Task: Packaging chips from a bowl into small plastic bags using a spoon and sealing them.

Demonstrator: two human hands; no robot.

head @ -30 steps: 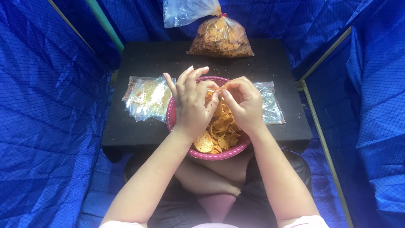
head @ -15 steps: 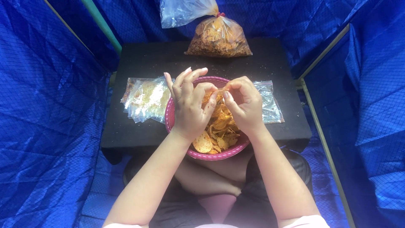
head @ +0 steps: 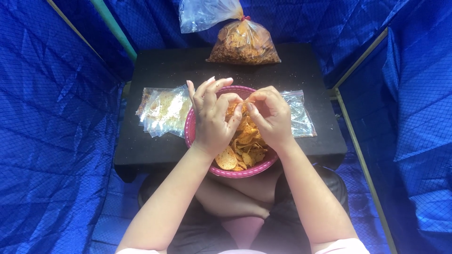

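My left hand (head: 214, 120) and my right hand (head: 270, 117) meet over a pink bowl (head: 245, 172) of orange chips (head: 245, 146) at the near edge of a black table (head: 165, 70). Thumb and forefinger of each hand pinch the same small item (head: 245, 99) between them. It looks like the top of a small clear bag with chips in it. My hands hide most of it. The other fingers of my left hand are spread upward.
A pile of small clear bags holding chips (head: 165, 110) lies left of the bowl, and flat clear bags (head: 299, 115) lie to its right. A big tied bag of chips (head: 245, 44) stands at the table's far edge. Blue tarpaulin walls (head: 52, 141) close in on both sides.
My fingertips have shifted slightly while pinching the item. Otherwise hands and objects stay where they were.
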